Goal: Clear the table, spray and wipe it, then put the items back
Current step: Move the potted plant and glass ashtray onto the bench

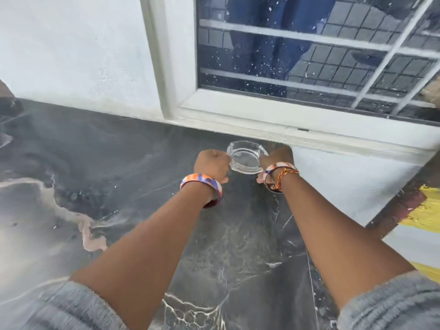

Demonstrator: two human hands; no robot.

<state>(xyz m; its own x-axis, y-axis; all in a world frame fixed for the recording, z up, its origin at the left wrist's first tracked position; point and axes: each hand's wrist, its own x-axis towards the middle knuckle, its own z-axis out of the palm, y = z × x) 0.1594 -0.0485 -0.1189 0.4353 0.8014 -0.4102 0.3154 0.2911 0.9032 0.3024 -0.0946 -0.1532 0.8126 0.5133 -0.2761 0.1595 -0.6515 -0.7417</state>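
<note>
Both hands grip a clear glass ashtray (246,157): the left hand (211,166) curls on its left side, the right hand (277,158) on its right, at the dark marble bench's (119,163) far edge below the window (309,55).

Clear, glossy glass dish (247,157) on a polished dark marble-look table (119,163) (pale veins); matt painted wall (71,48).

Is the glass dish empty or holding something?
Empty: the dark marble table shows clearly through the glass dish, held upright between the left hand and right hand.
</note>
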